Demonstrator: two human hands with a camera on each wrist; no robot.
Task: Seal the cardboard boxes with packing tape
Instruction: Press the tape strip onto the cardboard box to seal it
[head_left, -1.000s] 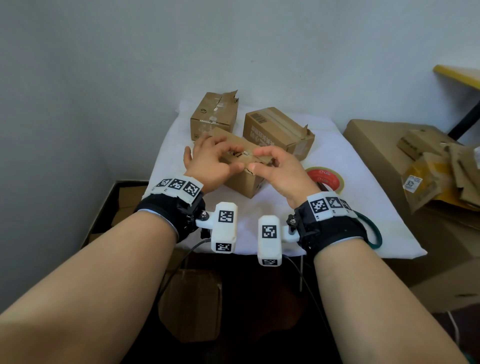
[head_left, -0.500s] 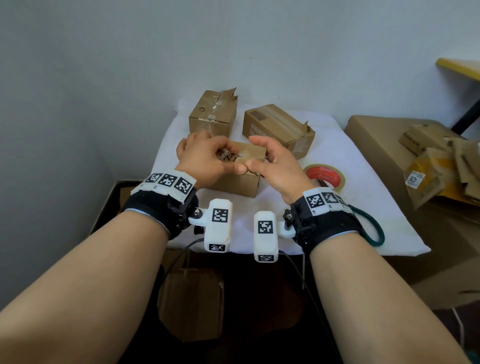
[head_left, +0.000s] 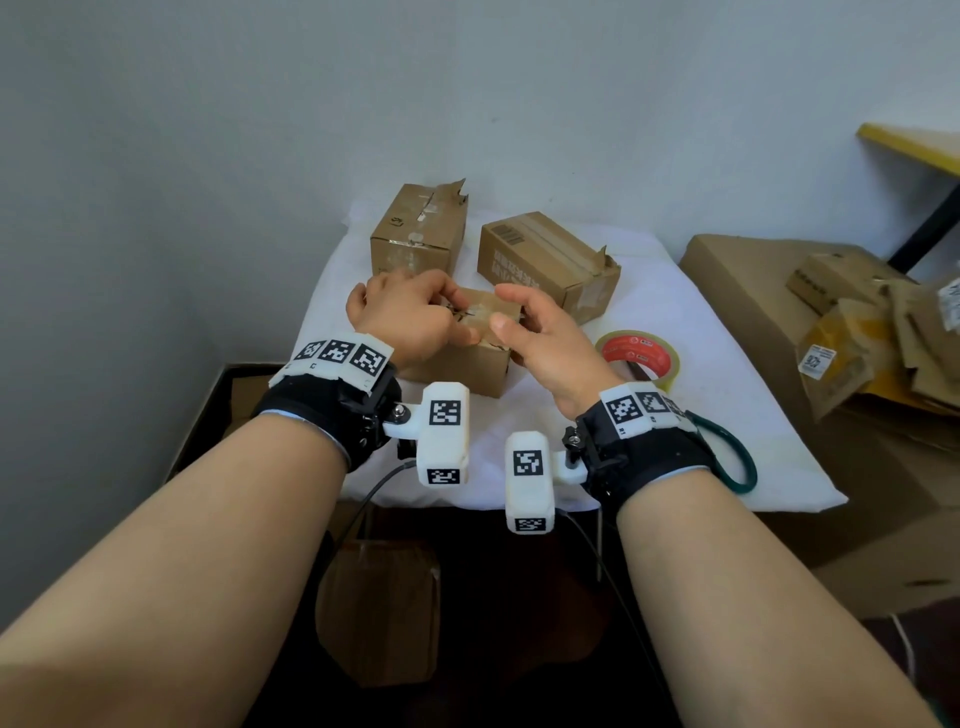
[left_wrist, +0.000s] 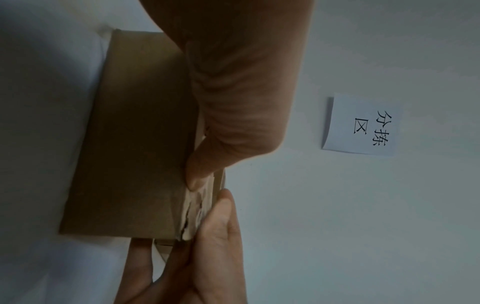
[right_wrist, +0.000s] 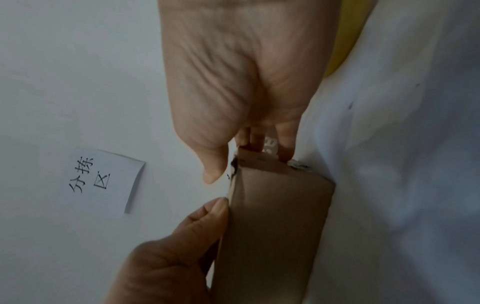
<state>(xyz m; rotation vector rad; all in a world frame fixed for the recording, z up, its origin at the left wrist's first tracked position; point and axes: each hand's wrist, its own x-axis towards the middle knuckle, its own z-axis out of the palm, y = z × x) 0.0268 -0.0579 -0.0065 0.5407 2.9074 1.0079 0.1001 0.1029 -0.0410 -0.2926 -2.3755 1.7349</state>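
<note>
A small cardboard box (head_left: 467, 364) lies on the white cloth (head_left: 701, 332), its torn flaps on top. My left hand (head_left: 415, 322) curls over the box's left top, and its thumb (left_wrist: 197, 170) presses the front top edge. My right hand (head_left: 535, 332) grips the right end, with its fingers (right_wrist: 285, 152) on the end face and its thumb by the top corner. A roll of packing tape (head_left: 636, 353) with a red core lies flat just to the right. Two more boxes (head_left: 418, 231) (head_left: 545, 260) stand behind.
A dark green loop handle (head_left: 727, 452) lies near the cloth's front right corner. A large carton (head_left: 857, 441) piled with crumpled cardboard stands to the right. The wall is close behind and carries a paper note (left_wrist: 361, 127). Cardboard lies on the floor below the table's front edge.
The small box has gone from skewed to lying square to me. My right hand has slid from the top towards the box's right end.
</note>
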